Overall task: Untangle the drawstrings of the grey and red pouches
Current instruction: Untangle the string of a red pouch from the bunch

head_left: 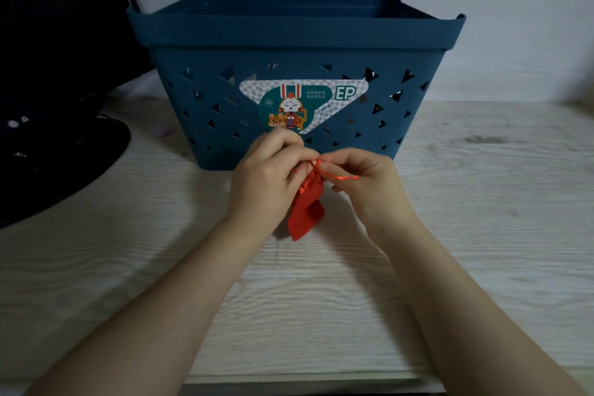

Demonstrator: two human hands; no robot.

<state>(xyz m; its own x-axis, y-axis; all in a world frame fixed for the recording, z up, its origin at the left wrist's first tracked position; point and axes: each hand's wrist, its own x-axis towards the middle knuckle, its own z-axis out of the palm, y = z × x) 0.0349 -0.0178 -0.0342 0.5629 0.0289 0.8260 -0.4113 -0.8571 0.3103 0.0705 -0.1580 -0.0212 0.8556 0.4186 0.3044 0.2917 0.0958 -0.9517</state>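
**Both hands work the red cord above the table**

Nearest the camera, two bare forearms reach forward over the pale wood-grain table [450, 267], meeting near its middle.

The left hand [266, 177] has its fingers curled inward, and its fingertips pinch the red cord [334, 174] at the point where the two hands meet. The right hand [369, 183] is also curled, with thumb and forefinger pinching the same cord just beside the left fingertips; a loose length of cord runs rightward across the right fingers. The two hands touch or nearly touch at that pinch.

The red pouch [305, 215] hangs from the cord below and between the hands, its gathered neck up against the left palm and its body drooping toward the table. Whether its lower corner rests on the tabletop cannot be told. The grey pouch does not show; whether it is hidden behind the left hand cannot be told.

Just beyond the hands stands a dark blue basket [225, 42] with triangular cut-outs in its wall and a label [302, 106] reading "EP" with a cartoon figure. To the far left sits a dark object [58, 138], too dim to identify. A pale wall [514, 10] closes the scene behind.
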